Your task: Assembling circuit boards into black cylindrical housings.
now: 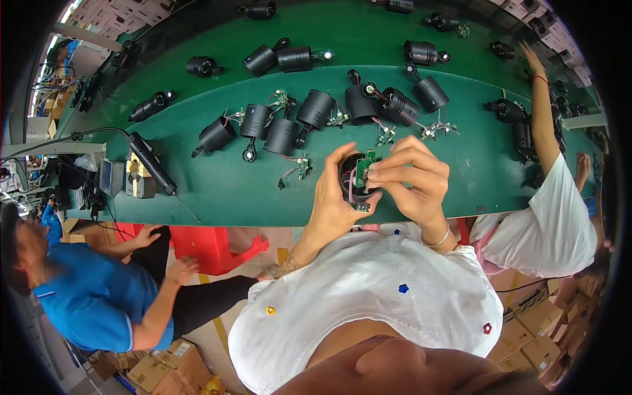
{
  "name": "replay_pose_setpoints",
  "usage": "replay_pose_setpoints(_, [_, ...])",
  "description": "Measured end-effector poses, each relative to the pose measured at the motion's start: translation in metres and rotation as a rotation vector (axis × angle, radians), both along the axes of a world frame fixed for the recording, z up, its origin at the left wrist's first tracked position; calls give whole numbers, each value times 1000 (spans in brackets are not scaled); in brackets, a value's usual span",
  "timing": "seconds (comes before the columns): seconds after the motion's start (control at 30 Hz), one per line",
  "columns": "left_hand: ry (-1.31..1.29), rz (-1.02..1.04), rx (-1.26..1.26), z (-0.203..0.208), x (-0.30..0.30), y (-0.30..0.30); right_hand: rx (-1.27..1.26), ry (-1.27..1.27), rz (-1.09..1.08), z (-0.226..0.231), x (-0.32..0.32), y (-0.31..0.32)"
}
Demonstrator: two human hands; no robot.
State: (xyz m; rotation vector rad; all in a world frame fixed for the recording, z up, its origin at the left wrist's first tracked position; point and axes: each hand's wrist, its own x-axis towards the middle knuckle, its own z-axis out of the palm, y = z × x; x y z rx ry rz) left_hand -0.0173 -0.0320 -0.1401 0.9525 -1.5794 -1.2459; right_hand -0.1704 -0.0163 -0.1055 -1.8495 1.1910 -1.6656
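My left hand (pixel 332 197) is wrapped round a black cylindrical housing (pixel 347 172), its open end turned up towards me. Pinched in the fingers of my right hand (pixel 415 181) is a green circuit board (pixel 364 169), standing partly inside the housing's mouth. Thin wires (pixel 353 191) run from the housing, and a small board (pixel 361 207) hangs at its near rim. How deep the green board sits is hidden by my fingers. Just beyond my hands, several black housings (pixel 281 136) lie on the green table (pixel 243 191), some with wired boards (pixel 303 166) trailing out.
A soldering iron (pixel 153 164) rests across a yellow-and-grey stand (pixel 139 181) at the left, its tip pointing towards the table edge. A person in blue (pixel 99 289) sits at left near a red stool (pixel 220 250). At right, another person's arm (pixel 543 118) reaches over the table.
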Motion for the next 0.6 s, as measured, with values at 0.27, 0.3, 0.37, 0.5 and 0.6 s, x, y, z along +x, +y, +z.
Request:
replay_pose_setpoints(0.27, [-71,46,-246,5,2,-10,-23,39,95,8,4,2])
replay_pose_setpoints(0.3, [-61,65,-255,6,1,-10,-25,53,107,8,5,3])
replay_pose_setpoints(0.37, [-41,104,-274,6,-1,-10,-29,81,129,9,6,5])
replay_pose_setpoints(0.5, [-25,111,-339,5,-4,-10,1,102,160,13,9,7])
replay_pose_setpoints(0.6, [-38,117,-381,3,-4,-11,35,126,171,14,10,9])
